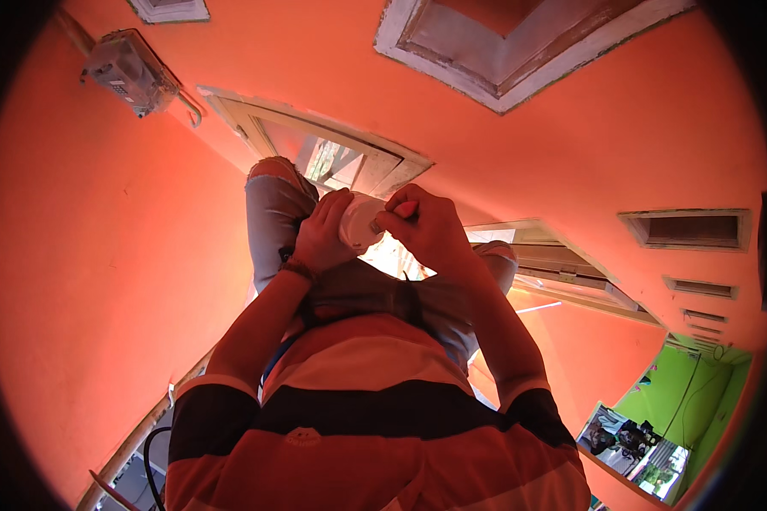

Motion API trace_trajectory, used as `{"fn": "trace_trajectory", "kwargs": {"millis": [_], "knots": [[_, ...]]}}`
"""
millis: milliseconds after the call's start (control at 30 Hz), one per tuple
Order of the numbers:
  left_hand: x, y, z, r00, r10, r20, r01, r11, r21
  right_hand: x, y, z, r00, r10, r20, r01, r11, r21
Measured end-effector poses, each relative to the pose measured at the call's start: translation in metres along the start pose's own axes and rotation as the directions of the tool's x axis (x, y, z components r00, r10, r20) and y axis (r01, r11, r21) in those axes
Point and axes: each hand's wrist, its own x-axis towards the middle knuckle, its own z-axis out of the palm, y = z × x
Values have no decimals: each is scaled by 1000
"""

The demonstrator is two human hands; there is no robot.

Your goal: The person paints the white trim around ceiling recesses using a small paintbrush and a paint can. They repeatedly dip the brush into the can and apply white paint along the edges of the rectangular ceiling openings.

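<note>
My left grip (324, 230) is curled round the left side of the white piece (360, 220). My right grip (380, 224) is pinched, seemingly about a small item (407, 209) that shows as an orange-red spot between the fingers; they hide too much for me to name it. The piece sits between the two grips, its round face toward my view, and the right fingertips are at the right part of that face. Whether they press on it, I cannot tell.

To do this well, I'd let the left grip only steady: firm all round, without squeezing, in case the wall is thin. The right should work by small, light finger moves, its push met squarely by the left so the piece doesn't twist or slip.

Just behind the left grip is a dark wristband (298, 269); I'd guard against it catching. Knees flank the grips, the left knee (279, 183) nearer; bracing a forearm on a thigh should cut any shake. Below and between the grips there is bright glare, so tilting the face slightly could help me see the contact. Beyond the grips stand a door (375, 170) and the orange wall (503, 162).
</note>
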Motion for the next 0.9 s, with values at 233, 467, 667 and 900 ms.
{"fn": "trace_trajectory", "kwargs": {"millis": [233,467,667,900], "knots": [[-1,-3,-2,999,-8,50,7,1000,13,-1,25,21,982,-178,-71,156,957,-246],[0,-4,0,999,12,43,-13,1000,23,3,11,13,976,-195,-101,164,953,-254],[1,-3,-1,1000,13,24,-14,999,29,-1,19,19,986,-170,-1,162,945,-284],[3,1,-2,1000,2,-4,-2,1000,1,0,10,14,986,-144,-89,130,980,-153]]}}
